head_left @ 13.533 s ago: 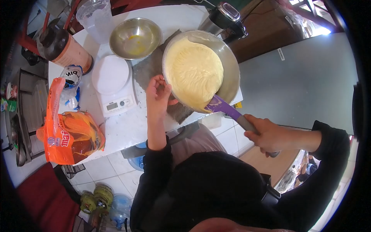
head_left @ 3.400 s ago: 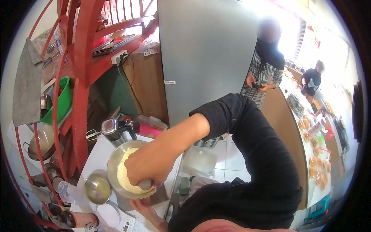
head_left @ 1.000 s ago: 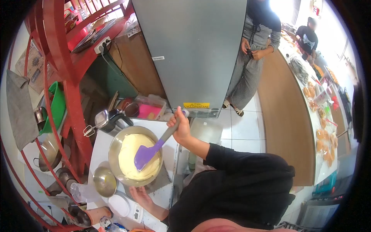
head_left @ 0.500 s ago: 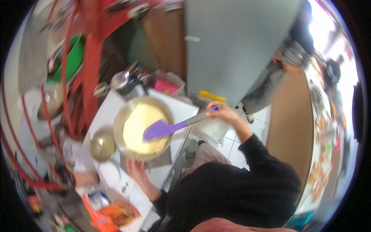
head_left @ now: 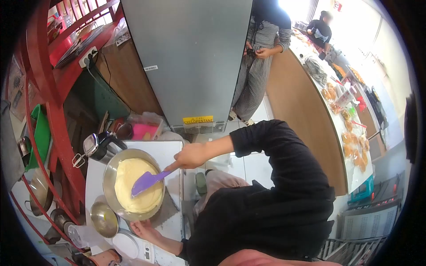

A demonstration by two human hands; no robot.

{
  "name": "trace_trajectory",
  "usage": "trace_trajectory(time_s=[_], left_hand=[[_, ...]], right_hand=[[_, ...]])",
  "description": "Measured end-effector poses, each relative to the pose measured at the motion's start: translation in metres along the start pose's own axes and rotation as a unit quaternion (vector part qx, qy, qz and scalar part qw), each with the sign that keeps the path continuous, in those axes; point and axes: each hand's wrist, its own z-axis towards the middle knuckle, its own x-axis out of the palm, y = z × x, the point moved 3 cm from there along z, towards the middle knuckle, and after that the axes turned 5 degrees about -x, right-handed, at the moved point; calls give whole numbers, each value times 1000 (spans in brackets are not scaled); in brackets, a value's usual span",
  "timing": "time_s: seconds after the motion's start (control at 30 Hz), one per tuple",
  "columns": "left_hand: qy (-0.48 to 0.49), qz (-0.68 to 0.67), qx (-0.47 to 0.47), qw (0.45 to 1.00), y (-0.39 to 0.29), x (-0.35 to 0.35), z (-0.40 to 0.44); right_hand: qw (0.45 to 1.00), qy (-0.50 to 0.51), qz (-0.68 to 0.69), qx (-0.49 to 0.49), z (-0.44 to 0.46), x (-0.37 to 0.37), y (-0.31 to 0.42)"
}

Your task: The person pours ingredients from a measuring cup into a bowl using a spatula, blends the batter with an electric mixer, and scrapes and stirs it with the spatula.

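Observation:
A purple silicone spatula [head_left: 148, 181] is in my right hand [head_left: 191, 156], whose fingers are wrapped round its handle. Its blade rests in pale yellow batter [head_left: 128, 177] inside a large metal mixing bowl [head_left: 108, 188]. At the bowl's near rim is my left hand [head_left: 145, 230], fingers bent and gripping the edge. Just left of that hand stands a smaller metal bowl [head_left: 98, 218] with some yellow residue. A white kitchen scale [head_left: 146, 250] lies below the left hand. Behind the mixing bowl sits a hand mixer [head_left: 104, 146].
The bowls stand on a small white table [head_left: 171, 150]. A tall grey refrigerator [head_left: 186, 57] rises behind it, beside a red metal railing [head_left: 49, 88]. A person in striped trousers [head_left: 255, 84] stands by a long counter [head_left: 301, 124] with packaged food; another person [head_left: 320, 32] is farther back.
My view has swung right and sharpened. My right hand has moved closer to the mixing bowl, and the spatula blade has shifted within the batter. My left hand stays at the rim.

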Motion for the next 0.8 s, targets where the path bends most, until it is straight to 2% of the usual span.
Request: trace_trajectory(time_s=[0.03, 0.13, 0.23, 0.43, 0.63, 0.73, 0.8], left_hand=[[-18, -10, 9, 1000, -1, 5, -3], [13, -10, 3, 1000, -2, 6, 1], [19, -22, 11, 1000, -4, 8, -1], [12, -23, 14, 1000, -7, 12, -4], [25, -18, 14, 999, -4, 7, 2], [21, -3, -5, 1000, -10, 10, 1], [10, -34, -6, 999, -13, 25, -2]], right_hand=[[1000, -9, -4, -14, -6, 0, -2], [1000, 6, -27, 11, -21, -16, 1], [993, 46, -103, 31, -35, -38, 10], [990, 27, -138, -6, -45, -47, 1], [985, 71, -158, -2, -53, -73, 10], [985, 53, -160, -27, -56, -78, 7], [977, 65, -204, -16, -58, -79, -1]])
